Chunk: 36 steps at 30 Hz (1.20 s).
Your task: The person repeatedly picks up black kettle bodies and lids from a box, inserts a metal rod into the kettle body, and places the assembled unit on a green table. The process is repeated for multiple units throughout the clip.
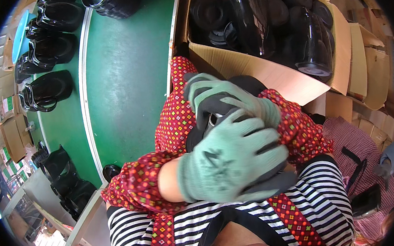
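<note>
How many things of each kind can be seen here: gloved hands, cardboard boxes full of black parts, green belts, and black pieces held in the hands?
Gloved hands: 2, the left hand and the right hand
Open cardboard box of black parts: 1
Green belt: 1
Black piece held between both hands: 1
Total: 5

Knitted green cloth gloves with matt grey coated palms; glossy black plastic jugs [311, 38] in a matt brown cardboard box [267, 72]; beside the box, smooth green conveyor belt [124, 73]
</note>
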Available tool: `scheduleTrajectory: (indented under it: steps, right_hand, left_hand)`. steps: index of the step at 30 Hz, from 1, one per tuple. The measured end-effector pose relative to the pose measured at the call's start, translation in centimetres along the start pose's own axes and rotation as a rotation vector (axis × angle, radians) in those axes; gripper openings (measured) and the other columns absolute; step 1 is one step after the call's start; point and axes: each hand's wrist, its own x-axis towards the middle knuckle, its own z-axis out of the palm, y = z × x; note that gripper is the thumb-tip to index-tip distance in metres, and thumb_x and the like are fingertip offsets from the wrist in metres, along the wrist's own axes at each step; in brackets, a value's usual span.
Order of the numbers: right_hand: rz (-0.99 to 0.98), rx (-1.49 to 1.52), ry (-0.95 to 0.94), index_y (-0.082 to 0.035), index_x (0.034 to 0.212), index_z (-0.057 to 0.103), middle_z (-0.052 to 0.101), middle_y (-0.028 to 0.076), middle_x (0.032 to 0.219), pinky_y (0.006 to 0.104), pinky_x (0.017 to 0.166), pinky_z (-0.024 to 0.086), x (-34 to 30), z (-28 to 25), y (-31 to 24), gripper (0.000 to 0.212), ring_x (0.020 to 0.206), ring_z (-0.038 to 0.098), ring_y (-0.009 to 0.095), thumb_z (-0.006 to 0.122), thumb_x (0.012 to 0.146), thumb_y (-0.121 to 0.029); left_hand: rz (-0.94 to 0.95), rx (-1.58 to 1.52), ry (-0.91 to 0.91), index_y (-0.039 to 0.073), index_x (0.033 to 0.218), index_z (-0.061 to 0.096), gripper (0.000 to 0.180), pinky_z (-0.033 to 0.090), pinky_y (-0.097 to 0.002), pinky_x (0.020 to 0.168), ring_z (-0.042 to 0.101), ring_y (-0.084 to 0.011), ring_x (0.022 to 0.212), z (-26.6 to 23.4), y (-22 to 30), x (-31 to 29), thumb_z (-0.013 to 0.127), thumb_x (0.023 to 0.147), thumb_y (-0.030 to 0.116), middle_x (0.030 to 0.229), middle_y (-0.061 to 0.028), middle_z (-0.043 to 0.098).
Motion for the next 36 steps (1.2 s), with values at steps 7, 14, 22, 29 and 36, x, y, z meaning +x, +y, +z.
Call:
scheduleTrajectory:
  steps: [7,14,22,29,36]
  right_hand:
    - [0.500,-0.312,-0.482,-0.010,0.124,0.067,0.067,0.011,0.113,0.0476,0.097,0.046,4.7,-6.6,-6.1,0.066,0.105,0.064,0.035,0.087,0.069,-0.039]
    - [0.466,-0.280,-0.500,-0.011,0.127,0.067,0.064,0.010,0.104,0.0458,0.088,0.046,5.4,-7.1,-5.9,0.068,0.099,0.063,0.032,0.088,0.072,-0.045]
    - [0.590,-0.618,-0.381,-0.009,0.135,0.065,0.061,0.012,0.100,0.0472,0.082,0.047,5.9,-5.0,-9.9,0.070,0.091,0.061,0.031,0.079,0.082,-0.053]
    - [0.740,-0.742,-0.484,-0.005,0.145,0.062,0.062,0.012,0.098,0.0457,0.073,0.049,7.7,-5.0,-13.3,0.070,0.083,0.062,0.031,0.078,0.081,-0.030]
    - [0.807,-0.868,-0.542,-0.005,0.144,0.061,0.059,0.012,0.093,0.0443,0.073,0.049,8.8,-3.8,-14.5,0.064,0.081,0.063,0.029,0.074,0.088,-0.031]
  left_hand:
    - [0.099,-0.991,0.173,0.000,0.085,0.075,0.039,0.043,-0.0665,0.108,0.071,-0.0357,0.087,-4.8,-6.3,-7.3,0.063,0.101,0.034,0.084,-0.0123,0.071]
    - [-0.535,0.333,-0.178,-0.009,0.147,0.050,0.072,0.047,-0.0535,0.110,0.066,-0.0473,0.120,-8.0,4.1,-0.8,0.065,0.095,0.038,0.129,-0.0320,0.065]
    - [-0.590,0.089,-0.260,-0.001,0.143,0.057,0.060,0.059,-0.0453,0.087,0.073,-0.0441,0.096,-7.7,-2.8,-2.6,0.069,0.087,0.016,0.110,-0.0248,0.073]
    - [-0.278,-0.028,-0.160,0.007,0.123,0.071,0.041,0.059,-0.0421,0.080,0.073,-0.0367,0.088,-6.2,-10.9,-4.8,0.078,0.086,0.026,0.100,-0.0161,0.075]
    - [-0.182,-0.041,-0.014,0.001,0.119,0.070,0.038,0.058,-0.0429,0.080,0.072,-0.0410,0.087,-3.7,-14.2,-4.8,0.072,0.086,0.019,0.098,-0.0193,0.075]
